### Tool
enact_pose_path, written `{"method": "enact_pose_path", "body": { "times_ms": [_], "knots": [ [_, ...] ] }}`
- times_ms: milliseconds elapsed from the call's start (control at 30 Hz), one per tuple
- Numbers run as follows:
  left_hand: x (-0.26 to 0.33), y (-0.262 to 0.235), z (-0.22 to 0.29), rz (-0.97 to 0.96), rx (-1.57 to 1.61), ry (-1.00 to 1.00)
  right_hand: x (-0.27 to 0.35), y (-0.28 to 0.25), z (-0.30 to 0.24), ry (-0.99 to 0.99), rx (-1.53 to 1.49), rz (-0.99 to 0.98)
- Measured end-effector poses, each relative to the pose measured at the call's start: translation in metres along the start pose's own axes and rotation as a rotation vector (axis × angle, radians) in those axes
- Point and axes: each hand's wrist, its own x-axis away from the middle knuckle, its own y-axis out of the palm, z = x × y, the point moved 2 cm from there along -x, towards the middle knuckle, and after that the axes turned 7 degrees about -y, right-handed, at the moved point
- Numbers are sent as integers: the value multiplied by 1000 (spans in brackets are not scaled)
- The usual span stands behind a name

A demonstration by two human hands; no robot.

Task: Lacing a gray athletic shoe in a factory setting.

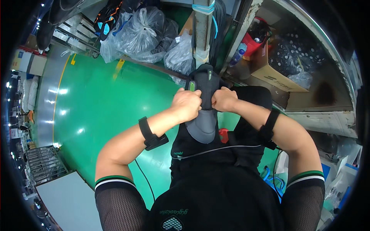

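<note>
A person's left hand and right hand are gripping a black textile shoe with a smooth dark-grey toe and green accents, each grip clamping on one side of its upper. The shoe is hovering over or resting on black clothing, which one cannot be told, its toe pointing near. A small red piece is showing just right of the toe. Clear plastic bags are crowding the far left, while a brown cardboard box is standing far right.
</note>
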Motion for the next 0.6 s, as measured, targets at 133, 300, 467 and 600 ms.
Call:
{"method": "enact_pose_path", "body": {
  "times_ms": [133,300,467,600],
  "knots": [
    [7,2,-13,66,387,-111,11,19,3,-50,-130,355],
    [12,3,-7,124,335,-75,19,21,19,-303,-146,497],
    [11,5,-13,192,650,-280,20,-4,19,-496,-39,201],
    [11,17,-12,307,612,-331,32,11,11,-521,28,378]
  ]
}}
